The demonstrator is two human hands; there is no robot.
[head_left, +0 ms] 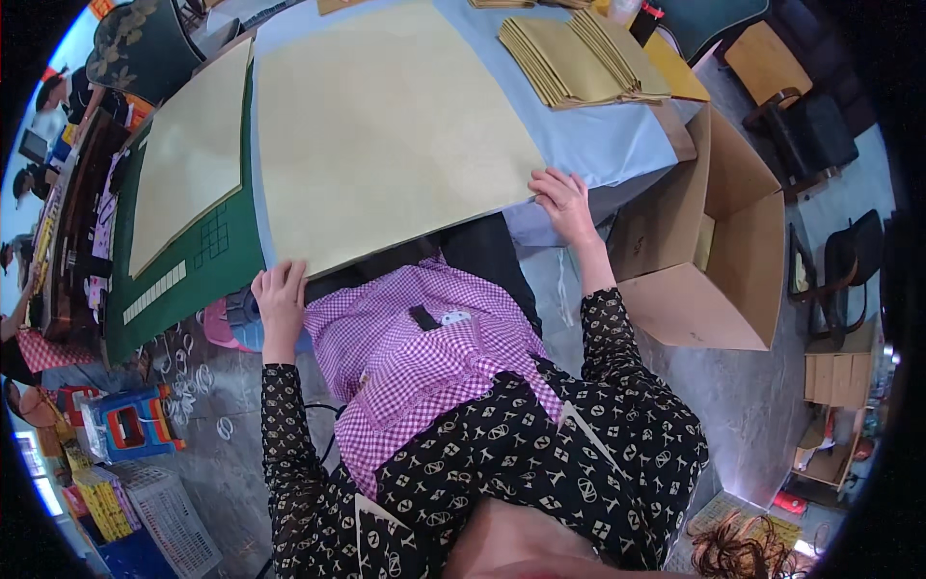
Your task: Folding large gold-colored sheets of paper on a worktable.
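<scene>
A large cream sheet (386, 125) lies across the table in front of me, its near edge at my lap. My left hand (280, 294) grips its near left corner, fingers over the top and thumb hidden. At the near right corner my right hand (562, 201) holds the same edge, fingers bent over it. Under the sheet spreads a light blue cloth (612, 145). Beyond my right hand sits a pile of folded gold-brown paper pieces (569, 58). Left of the sheet, a second cream sheet (193, 159) rests on a green cutting mat (231, 236).
An open cardboard box (699, 309) stands on the floor right of the table. Chairs (805, 125) are farther right. A blue and red plastic stool (135, 425) and a grey crate (174, 521) are at the lower left, near scattered white rings (198, 378). Other people sit at far left.
</scene>
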